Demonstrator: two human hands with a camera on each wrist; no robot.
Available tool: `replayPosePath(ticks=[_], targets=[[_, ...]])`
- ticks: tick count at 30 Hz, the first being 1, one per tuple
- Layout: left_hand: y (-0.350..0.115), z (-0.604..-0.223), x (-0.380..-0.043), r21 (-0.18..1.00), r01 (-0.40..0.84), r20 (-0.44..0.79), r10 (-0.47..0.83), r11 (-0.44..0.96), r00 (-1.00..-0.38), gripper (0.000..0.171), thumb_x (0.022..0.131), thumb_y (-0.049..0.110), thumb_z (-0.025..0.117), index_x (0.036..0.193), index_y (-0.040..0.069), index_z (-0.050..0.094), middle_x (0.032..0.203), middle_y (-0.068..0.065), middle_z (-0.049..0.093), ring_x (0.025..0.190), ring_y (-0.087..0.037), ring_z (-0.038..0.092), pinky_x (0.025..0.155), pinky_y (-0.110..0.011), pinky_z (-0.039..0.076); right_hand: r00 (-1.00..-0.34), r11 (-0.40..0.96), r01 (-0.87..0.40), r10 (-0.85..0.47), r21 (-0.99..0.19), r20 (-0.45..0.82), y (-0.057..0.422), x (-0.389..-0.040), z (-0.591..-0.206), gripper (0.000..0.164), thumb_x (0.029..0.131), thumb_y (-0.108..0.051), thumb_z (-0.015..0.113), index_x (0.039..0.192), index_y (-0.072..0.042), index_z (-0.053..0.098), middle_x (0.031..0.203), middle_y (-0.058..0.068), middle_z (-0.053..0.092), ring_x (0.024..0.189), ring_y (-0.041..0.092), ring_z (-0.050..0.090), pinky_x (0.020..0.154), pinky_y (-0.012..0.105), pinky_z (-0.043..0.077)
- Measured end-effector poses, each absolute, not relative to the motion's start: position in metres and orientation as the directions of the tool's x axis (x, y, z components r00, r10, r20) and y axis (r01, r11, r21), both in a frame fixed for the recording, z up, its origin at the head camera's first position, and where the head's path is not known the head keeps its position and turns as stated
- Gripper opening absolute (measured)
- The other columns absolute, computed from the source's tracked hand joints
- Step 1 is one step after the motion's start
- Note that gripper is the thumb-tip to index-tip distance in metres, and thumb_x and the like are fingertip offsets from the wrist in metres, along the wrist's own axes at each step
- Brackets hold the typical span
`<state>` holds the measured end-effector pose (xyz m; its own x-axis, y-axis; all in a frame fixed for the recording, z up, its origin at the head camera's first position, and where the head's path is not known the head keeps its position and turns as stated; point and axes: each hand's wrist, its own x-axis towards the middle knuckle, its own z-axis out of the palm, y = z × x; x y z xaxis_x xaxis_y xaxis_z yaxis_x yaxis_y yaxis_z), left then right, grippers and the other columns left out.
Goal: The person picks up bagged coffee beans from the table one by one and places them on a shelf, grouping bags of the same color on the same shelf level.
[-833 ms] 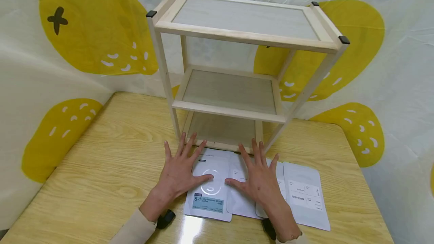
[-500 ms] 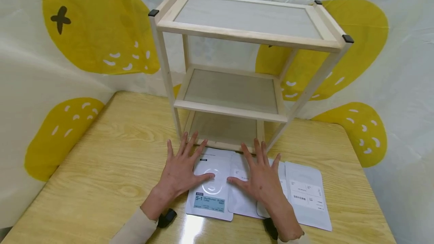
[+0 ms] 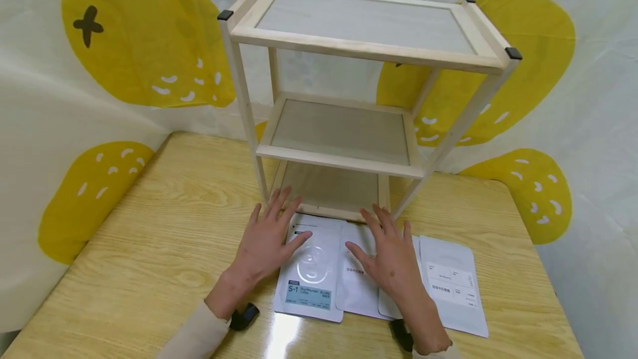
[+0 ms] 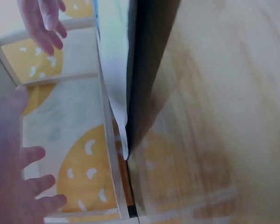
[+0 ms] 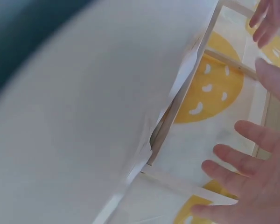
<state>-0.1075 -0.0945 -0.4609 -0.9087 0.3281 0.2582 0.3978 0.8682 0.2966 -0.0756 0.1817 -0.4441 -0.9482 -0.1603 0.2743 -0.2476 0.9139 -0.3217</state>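
Several flat white pouches lie in an overlapping row on the table in the head view. The leftmost is a coffee pouch point(image 3: 311, 265) with a blue-green "S-1" label. My left hand point(image 3: 261, 248) hovers over its left side, fingers spread and holding nothing. Over the middle pouch point(image 3: 356, 292) is my right hand point(image 3: 394, 259), also spread, partly hiding the pouch beneath it. The rightmost pouch point(image 3: 453, 287) shows a white printed label. In the wrist views, a gap shows between the left hand point(image 4: 14, 177) and the pouch edge point(image 4: 114, 60), and the right hand point(image 5: 256, 177) likewise stands off the pouches.
A three-tier wooden shelf point(image 3: 344, 166) with black corner caps stands just behind the pouches. The wooden table point(image 3: 164, 248) extends to both sides. A white curtain point(image 3: 30, 104) with yellow fruit shapes hangs around the back and sides.
Both hands have risen off the pouches, thumbs lifting and fingers relaxing a little. The right hand has shifted slightly right. The pouches lie as before.
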Motion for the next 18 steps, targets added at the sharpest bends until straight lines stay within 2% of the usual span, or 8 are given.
replayPosePath(ticks=[3, 9, 13, 18], targets=[[-0.096, -0.456, -0.110, 0.348, 0.429, 0.334, 0.317, 0.833, -0.887, 0.070, 0.102, 0.057, 0.056, 0.160, 0.020, 0.041, 0.170, -0.008, 0.033, 0.156, -0.032, 0.037, 0.117, -0.064, 0.040, -0.936, 0.890, -0.265, -0.145, -0.372, 0.320, 0.185, -0.075, -0.443, 0.070, 0.087, -0.041, 0.084, 0.146, -0.013, 0.058, 0.152, 0.018, 0.055, 0.139, 0.039, 0.054, 0.119, 0.072, 0.027], [-0.101, -0.447, -0.115, 0.434, 0.464, 0.437, 0.269, 0.772, -0.858, 0.055, 0.105, 0.041, 0.059, 0.154, 0.018, 0.049, 0.162, -0.009, 0.045, 0.142, -0.034, 0.053, 0.110, -0.056, 0.049, -0.903, 0.852, -0.309, -0.123, -0.423, 0.412, 0.194, -0.074, -0.445, 0.055, 0.088, -0.033, 0.083, 0.135, -0.009, 0.066, 0.137, 0.015, 0.066, 0.128, 0.041, 0.061, 0.111, 0.061, 0.042], [-0.104, -0.441, -0.117, 0.479, 0.465, 0.467, 0.232, 0.745, -0.853, 0.048, 0.106, 0.035, 0.060, 0.149, 0.014, 0.054, 0.157, -0.010, 0.051, 0.139, -0.034, 0.056, 0.109, -0.054, 0.050, -0.892, 0.837, -0.319, -0.107, -0.445, 0.439, 0.201, -0.074, -0.447, 0.050, 0.088, -0.029, 0.085, 0.131, -0.008, 0.069, 0.131, 0.013, 0.070, 0.123, 0.039, 0.065, 0.104, 0.057, 0.049], [-0.106, -0.436, -0.118, 0.518, 0.467, 0.492, 0.197, 0.716, -0.848, 0.044, 0.107, 0.030, 0.058, 0.145, 0.007, 0.058, 0.153, -0.011, 0.055, 0.138, -0.033, 0.058, 0.112, -0.050, 0.050, -0.908, 0.827, -0.282, -0.067, -0.486, 0.413, 0.210, -0.072, -0.449, 0.049, 0.088, -0.025, 0.085, 0.131, -0.008, 0.069, 0.131, 0.014, 0.069, 0.121, 0.040, 0.066, 0.099, 0.058, 0.051]])
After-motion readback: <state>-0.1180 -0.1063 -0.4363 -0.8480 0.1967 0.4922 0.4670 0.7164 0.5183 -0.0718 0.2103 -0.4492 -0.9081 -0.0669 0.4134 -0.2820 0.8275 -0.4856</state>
